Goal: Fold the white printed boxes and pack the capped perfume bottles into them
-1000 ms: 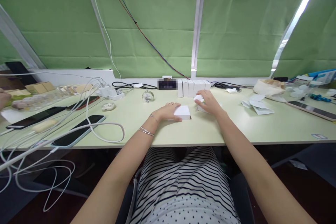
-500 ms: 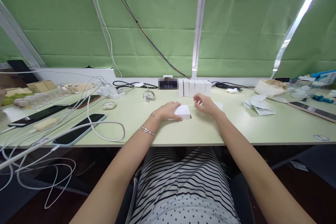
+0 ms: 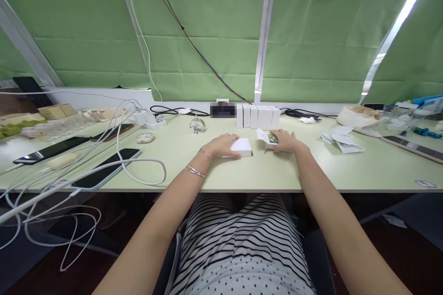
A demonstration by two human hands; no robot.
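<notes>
My left hand (image 3: 222,145) is wrapped around the near-left side of a small white box (image 3: 243,147) lying flat on the table, thumb along its front. A short way to the right, my right hand (image 3: 284,140) grips a second white box (image 3: 265,137) with a raised flap at its left end. Something green and dark (image 3: 272,138) shows in that box beside my fingers; I cannot tell what it is. My palm hides most of the second box.
Behind my hands stands a row of several white boxes (image 3: 258,116) beside a dark display (image 3: 223,110). Phones (image 3: 105,170) and tangled white cables (image 3: 138,161) lie left. Crumpled papers (image 3: 342,138) and a cream bag (image 3: 358,120) are right, near another phone (image 3: 411,147).
My right hand has moved right and slightly down, from above the table onto the second box, whose raised flap now shows. My left hand has stayed on its box.
</notes>
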